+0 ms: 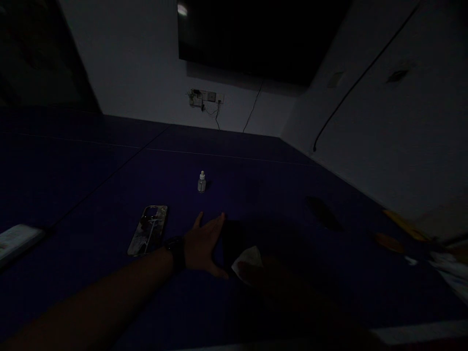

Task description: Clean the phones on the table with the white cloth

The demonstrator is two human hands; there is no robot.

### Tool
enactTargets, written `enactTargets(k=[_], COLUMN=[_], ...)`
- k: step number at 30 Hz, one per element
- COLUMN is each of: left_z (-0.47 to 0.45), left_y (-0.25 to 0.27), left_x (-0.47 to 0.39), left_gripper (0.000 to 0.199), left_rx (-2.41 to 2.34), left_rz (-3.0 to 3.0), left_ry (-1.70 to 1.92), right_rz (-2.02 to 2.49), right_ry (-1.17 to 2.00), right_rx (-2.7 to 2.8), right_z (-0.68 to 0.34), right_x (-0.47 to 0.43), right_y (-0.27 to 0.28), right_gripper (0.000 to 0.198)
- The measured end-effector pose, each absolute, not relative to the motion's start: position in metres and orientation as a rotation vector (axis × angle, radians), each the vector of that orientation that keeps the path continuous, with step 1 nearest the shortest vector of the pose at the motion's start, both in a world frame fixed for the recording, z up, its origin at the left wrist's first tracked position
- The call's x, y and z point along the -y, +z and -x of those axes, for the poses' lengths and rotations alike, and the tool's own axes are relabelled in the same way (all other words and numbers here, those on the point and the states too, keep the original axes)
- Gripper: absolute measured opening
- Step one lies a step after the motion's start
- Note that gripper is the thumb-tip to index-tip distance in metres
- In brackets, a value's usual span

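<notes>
The view is very dark. My left hand [204, 243], with a dark watch [177, 252] on its wrist, lies with fingers spread on the blue surface [175, 180]. Its fingertips and thumb reach the left edge of a black shape [236, 231] that I cannot make out. In deep shadow to the right, my right hand [268, 278] presses a folded white cloth or tissue [249, 261] over that black shape. A patterned phone case or phone [149, 230] lies left of my left hand. Beyond the fingertips stands a small dropper bottle [202, 184], upright with a white cap.
A white box-like object [20, 239] sits at the far left. To the right lie a dark flat object [323, 213], an orange-brown item [389, 242] and a yellow strip [405, 225]. Behind are wall sockets with cables [206, 97] and a large black screen [252, 34].
</notes>
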State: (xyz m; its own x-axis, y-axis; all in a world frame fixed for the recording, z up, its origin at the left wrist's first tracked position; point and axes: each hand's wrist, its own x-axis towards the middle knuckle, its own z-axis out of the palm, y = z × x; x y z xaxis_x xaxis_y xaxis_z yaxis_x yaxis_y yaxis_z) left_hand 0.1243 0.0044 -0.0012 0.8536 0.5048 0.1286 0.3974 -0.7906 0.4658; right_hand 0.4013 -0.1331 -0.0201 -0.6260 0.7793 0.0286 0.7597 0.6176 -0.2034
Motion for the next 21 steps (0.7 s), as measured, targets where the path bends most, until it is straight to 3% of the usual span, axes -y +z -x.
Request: enactTargets(k=[11, 15, 21], left_z=[-0.123, -0.123, -0.124], left_y=[-0.001, -0.001, -0.001], left_x=[-0.005, -0.005, -0.006], left_gripper=[0.147, 0.147, 0.145], left_rx=[-0.631, -0.654, -0.637], left_rz=[-2.603, -2.597, -2.586], left_ry=[0.365, 0.361, 0.347], right_rz=[1.457, 1.448, 1.374], right_ry=[0.140, 0.204, 0.352], right_rx=[2.560, 2.595, 2.688], right_z=[-0.404, -0.402, -0.400], right_x=[0.032, 0.058, 0.136], right_y=[-0.006, -0.010, -0.020], right_gripper=[0.061, 0.062, 0.079])
